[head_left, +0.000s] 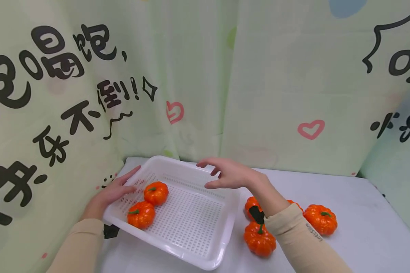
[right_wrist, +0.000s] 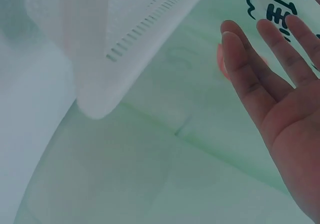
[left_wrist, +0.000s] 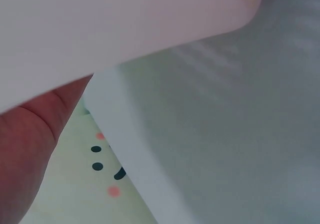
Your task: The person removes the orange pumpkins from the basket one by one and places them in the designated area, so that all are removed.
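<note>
A white plastic basket (head_left: 191,212) with a perforated bottom sits at a slant on the left part of the table. Two small orange pumpkins (head_left: 156,193) lie inside, against its left side. My left hand (head_left: 112,193) holds the left rim, thumb over the inner side; the left wrist view shows the basket wall (left_wrist: 125,24) covering most of that hand. Over the basket's far right corner hovers my right hand (head_left: 230,174), fingers spread and loosely bent, with nothing in it. The right wrist view shows that hand apart from the basket.
Several more orange pumpkins (head_left: 320,220) lie on the white table (head_left: 358,212) right of the basket, partly hidden by the right forearm. A pale green printed curtain (head_left: 273,94) hangs behind the table and along its left side.
</note>
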A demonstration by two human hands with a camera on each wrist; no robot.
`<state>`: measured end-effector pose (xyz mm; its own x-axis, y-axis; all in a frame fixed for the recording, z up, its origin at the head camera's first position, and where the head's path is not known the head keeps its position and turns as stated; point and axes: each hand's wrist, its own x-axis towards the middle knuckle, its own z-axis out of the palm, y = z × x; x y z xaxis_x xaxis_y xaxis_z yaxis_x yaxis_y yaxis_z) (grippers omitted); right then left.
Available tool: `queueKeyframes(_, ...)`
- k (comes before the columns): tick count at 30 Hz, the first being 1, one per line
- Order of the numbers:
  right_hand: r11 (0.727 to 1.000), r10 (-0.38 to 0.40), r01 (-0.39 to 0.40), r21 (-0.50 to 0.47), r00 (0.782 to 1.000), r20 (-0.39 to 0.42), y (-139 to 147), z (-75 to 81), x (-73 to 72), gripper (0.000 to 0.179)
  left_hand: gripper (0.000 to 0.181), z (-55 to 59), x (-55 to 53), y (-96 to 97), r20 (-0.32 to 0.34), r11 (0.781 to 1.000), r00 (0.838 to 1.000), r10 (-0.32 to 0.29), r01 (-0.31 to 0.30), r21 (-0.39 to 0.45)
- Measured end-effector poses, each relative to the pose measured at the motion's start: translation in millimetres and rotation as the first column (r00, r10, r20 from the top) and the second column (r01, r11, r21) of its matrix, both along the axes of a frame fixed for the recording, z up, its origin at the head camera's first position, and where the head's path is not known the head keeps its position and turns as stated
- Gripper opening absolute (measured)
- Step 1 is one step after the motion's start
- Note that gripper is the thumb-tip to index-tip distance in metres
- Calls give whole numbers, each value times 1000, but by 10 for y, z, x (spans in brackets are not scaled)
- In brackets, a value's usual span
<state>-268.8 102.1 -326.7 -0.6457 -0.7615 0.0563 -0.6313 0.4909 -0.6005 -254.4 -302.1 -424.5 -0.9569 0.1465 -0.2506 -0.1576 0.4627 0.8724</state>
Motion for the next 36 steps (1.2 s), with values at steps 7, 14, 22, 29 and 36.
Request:
queueKeyframes(7, 1000, 18, -18, -12, 1000, -7, -164, 18, -85, 57, 72, 19, -22, 48, -7, 1000, 1000, -5, 5, 20)
queueKeyframes(14, 999, 35, -35, 2, 999, 9, -375, 13, -139, 57, 73, 17, -17, 29, -2, 1000, 1000, 19, -19, 14)
queueKeyframes(22, 998, 54, -53, 28, 998, -44, -644, -104, -192, 58, 75, 5, -6, 14, 3, 1000, 1000, 21, -21, 10)
queueKeyframes(29, 998, 43, -43, 38, 999, -11, -893, -241, -211, 60, 74, -29, -37, 13, -14, 999, 999, 35, -35, 5)
queueKeyframes(36, 993, 61, -56, 100, 997, -44, -1113, -432, -249, 59, 75, -65, -57, 17, -31, 999, 999, 32, -32, -1)
